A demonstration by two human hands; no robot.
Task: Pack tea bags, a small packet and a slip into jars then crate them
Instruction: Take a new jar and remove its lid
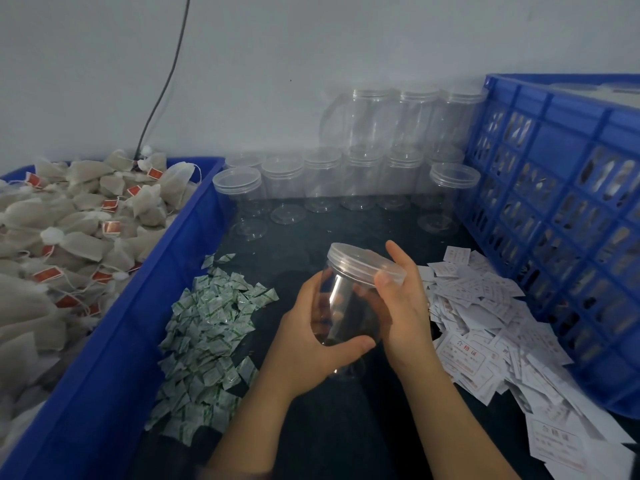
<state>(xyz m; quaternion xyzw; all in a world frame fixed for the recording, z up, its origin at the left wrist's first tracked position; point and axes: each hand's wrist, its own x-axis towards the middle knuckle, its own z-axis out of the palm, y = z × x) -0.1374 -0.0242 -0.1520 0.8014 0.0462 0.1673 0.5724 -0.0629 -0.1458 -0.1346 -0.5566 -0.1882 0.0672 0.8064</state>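
Observation:
I hold a clear plastic jar (341, 299) tilted above the dark table. My left hand (311, 344) wraps its body from below. My right hand (401, 299) grips the clear lid (363, 263) on its mouth. The jar looks empty. A heap of tea bags (69, 230) with red tags fills the blue bin (114, 341) on the left. Small green-and-white packets (211, 327) lie piled left of my hands. White paper slips (485, 323) lie scattered to the right. The blue slatted crate (561, 220) stands at the far right.
Several empty lidded jars (329, 181) stand in rows at the back of the table, some stacked against the wall. A black cable (166, 88) runs down the wall behind the bin. Dark table surface (346, 427) shows between the packets and slips.

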